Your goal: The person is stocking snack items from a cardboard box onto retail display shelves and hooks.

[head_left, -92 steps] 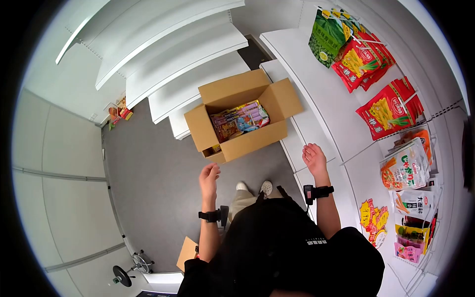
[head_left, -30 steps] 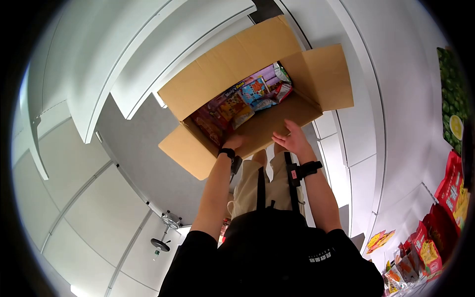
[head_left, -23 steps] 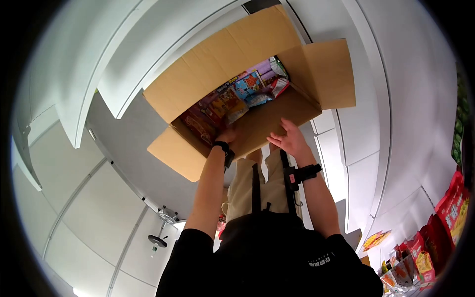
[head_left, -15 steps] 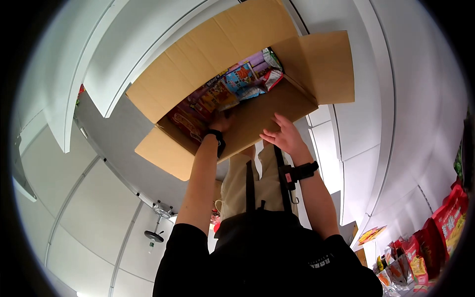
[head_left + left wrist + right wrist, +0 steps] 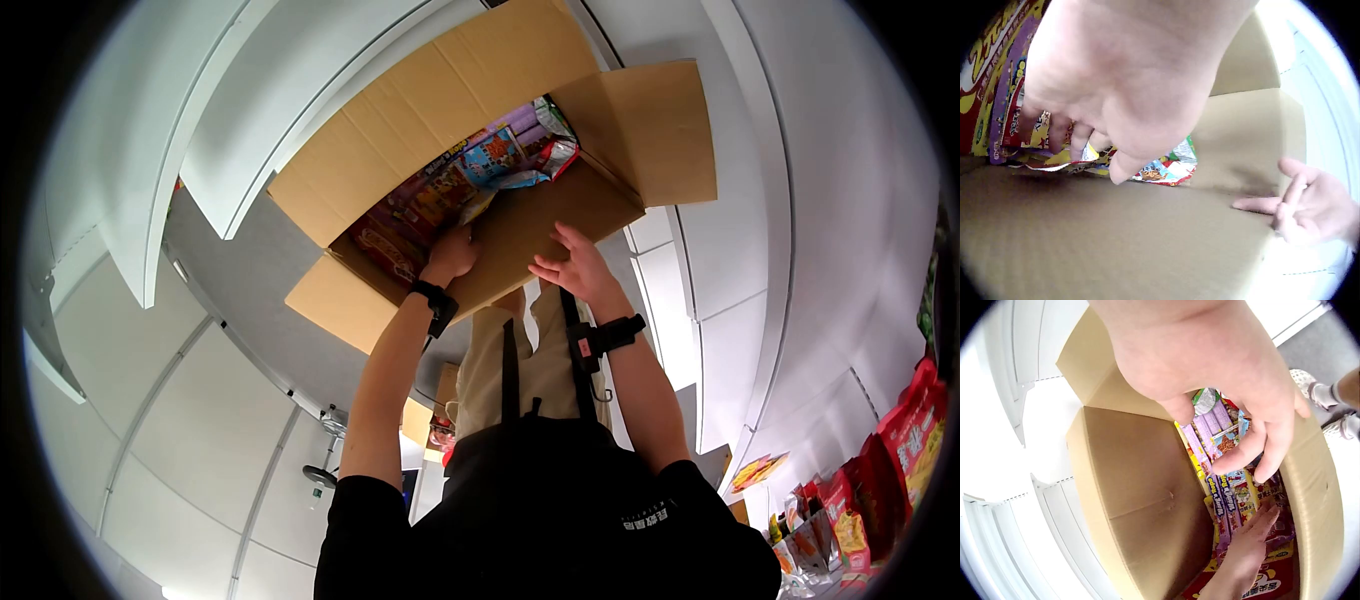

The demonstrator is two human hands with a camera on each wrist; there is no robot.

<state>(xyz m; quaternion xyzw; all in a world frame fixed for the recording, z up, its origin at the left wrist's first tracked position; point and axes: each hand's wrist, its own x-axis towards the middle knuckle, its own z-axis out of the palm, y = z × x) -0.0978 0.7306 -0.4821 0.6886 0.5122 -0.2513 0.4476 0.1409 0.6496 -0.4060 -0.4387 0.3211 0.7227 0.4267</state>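
An open cardboard carton (image 5: 660, 130), flaps spread, holds colourful snack packets. My left hand (image 5: 452, 255) reaches inside, low at the near wall. Its fingers are bent at the edge of a yellowish snack packet (image 5: 478, 205), with the thumb on the near side; in the left wrist view the fingertips are partly hidden behind the packet's edge. Purple long packs (image 5: 1219, 487) lie along the far side, and a blue pouch (image 5: 490, 155) leans beside them. Above the carton's near edge hovers my right hand (image 5: 580, 270), fingers loosely spread and holding nothing.
White shelves (image 5: 250, 130) rise at the left and beyond the carton. Another white shelf unit (image 5: 730, 250) runs along the right side, with red snack bags (image 5: 915, 430) hanging at its lower right. The grey floor (image 5: 240, 270) shows at the left.
The view has moved in over the carton. My left hand has gone from outside the carton down into it, lately curling at the packet's edge. My right hand has come to the near rim.
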